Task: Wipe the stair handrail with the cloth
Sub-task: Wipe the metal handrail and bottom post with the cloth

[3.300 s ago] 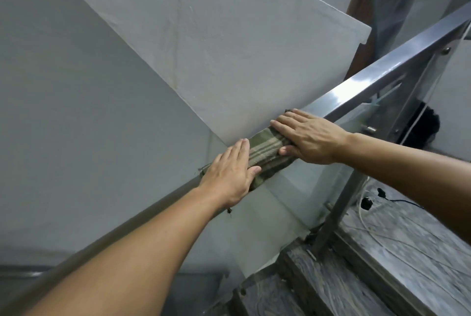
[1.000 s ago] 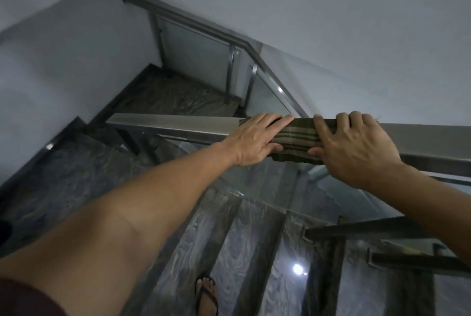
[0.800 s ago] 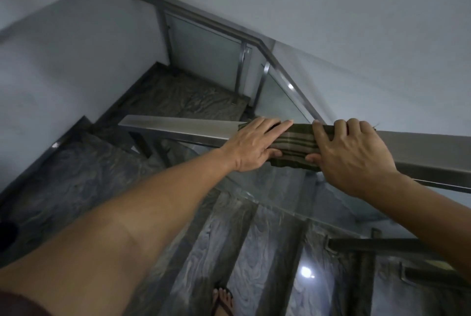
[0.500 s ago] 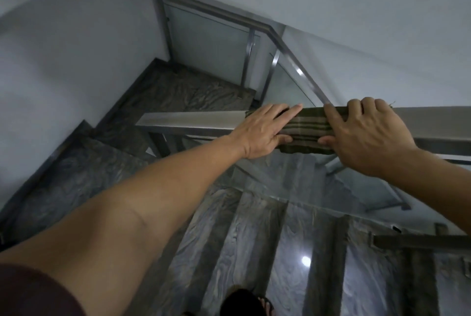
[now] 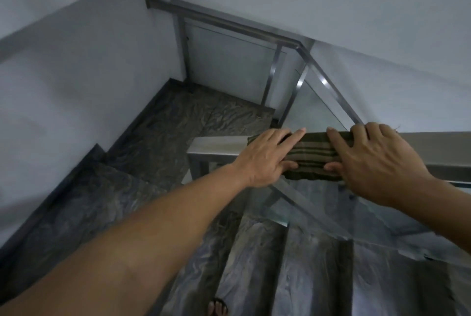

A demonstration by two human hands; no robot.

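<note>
Sandalled foot [image 5: 217, 307] on dark marble steps [image 5: 254, 264], below handrail [image 5: 216, 146]. Glass panel [image 5: 318, 203] under handrail. Left hand [image 5: 267, 156], right hand [image 5: 374, 160]: both spread flat, thumbs hooked under, pressing striped green cloth [image 5: 312, 156] draped over handrail top. Beyond handrail: landing [image 5: 204, 111], lower railing [image 5: 229, 23], white wall [image 5: 356, 9]. No legible writing.

Single head view; looks steeply down over handrail [image 5: 219, 146] onto stairs [image 5: 158, 127].

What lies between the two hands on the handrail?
In the head view, only a stretch of striped cloth draped over the handrail separates left hand from right hand.
</note>
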